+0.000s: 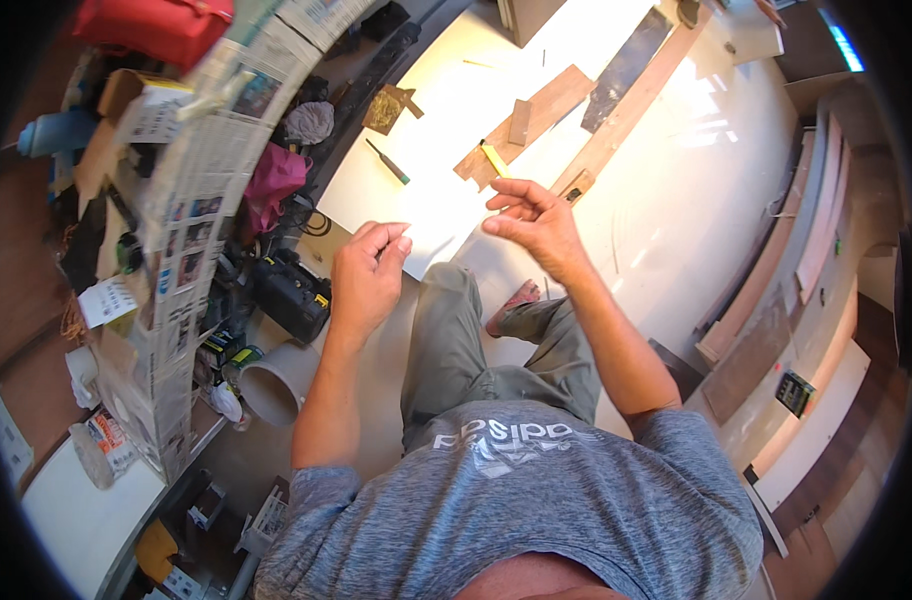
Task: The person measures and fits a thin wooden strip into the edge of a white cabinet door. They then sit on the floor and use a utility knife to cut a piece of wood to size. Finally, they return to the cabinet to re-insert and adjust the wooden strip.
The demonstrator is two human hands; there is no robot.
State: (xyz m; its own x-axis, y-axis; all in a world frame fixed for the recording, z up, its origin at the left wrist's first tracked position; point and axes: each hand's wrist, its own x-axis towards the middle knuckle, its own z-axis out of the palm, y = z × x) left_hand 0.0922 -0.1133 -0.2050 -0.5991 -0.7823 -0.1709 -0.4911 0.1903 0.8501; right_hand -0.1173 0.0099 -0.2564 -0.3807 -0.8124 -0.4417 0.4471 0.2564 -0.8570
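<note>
Both hands are raised near the centre of the frame, in front of the white panel (348,190). The left hand (364,272) has its thumb and index fingertip drawn close; whether they pinch something small cannot be told. The right hand (538,228) has its thumb apart from the index finger and the other fingers partly curled; no object shows between them.

The work pieces lie in the upper centre. A wooden board (559,97) rests at a slant, with a small wood block (519,122) on it. The yellow tool (494,160) lies at the board's lower end, just above the right fingertips in the frame; contact is not evident. A dark-handled tool (386,161) lies on the panel, left of the board. A long wood strip (626,115) runs toward the upper right.

Step in hand: judged from the raised hands, a handling or adjusting step between operations on the wood pieces. Next move: if the yellow tool is required, lower the right hand, close the thumb and fingers around its body, and avoid displacing the small block.
</note>
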